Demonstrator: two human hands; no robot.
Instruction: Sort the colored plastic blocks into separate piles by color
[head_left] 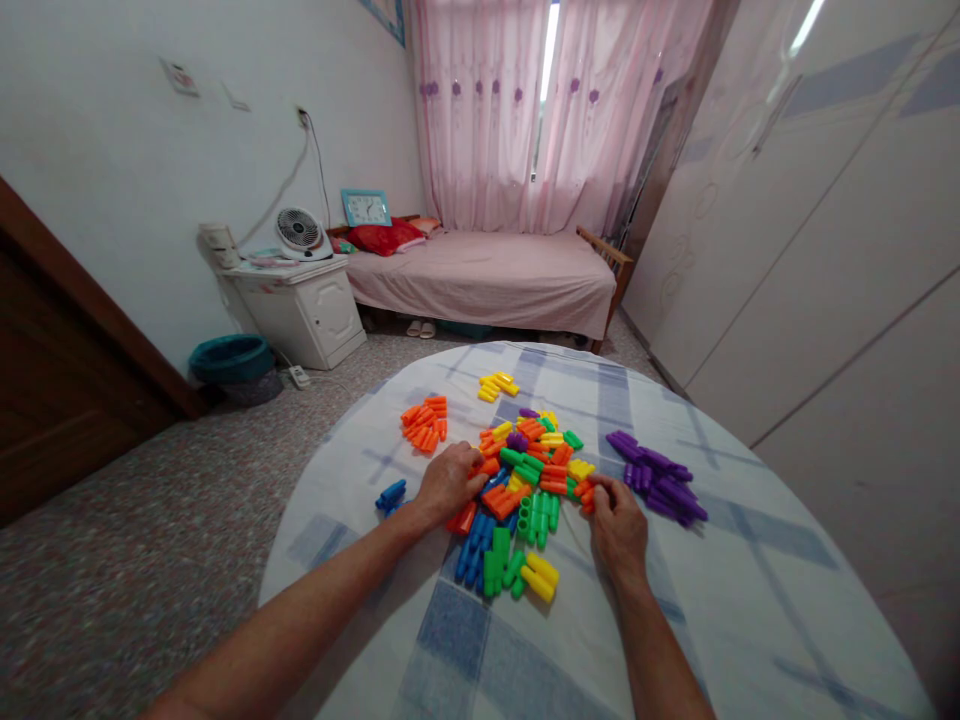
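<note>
Green tubes point(535, 518) run lengthwise near to far between left hand point(451, 480) and right hand point(621, 520), curled at orange tubes point(585, 495), grips unclear.

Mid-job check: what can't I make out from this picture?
All in the head view:
- Left hand: its grip, hidden by its own back.
- Right hand: its grip, too small to judge at the fingertips.
- Mixed pile: lower pieces, covered by upper ones.
- Table: near rim, cut off by the bottom edge.
- Clock: numerals, too small.
</note>
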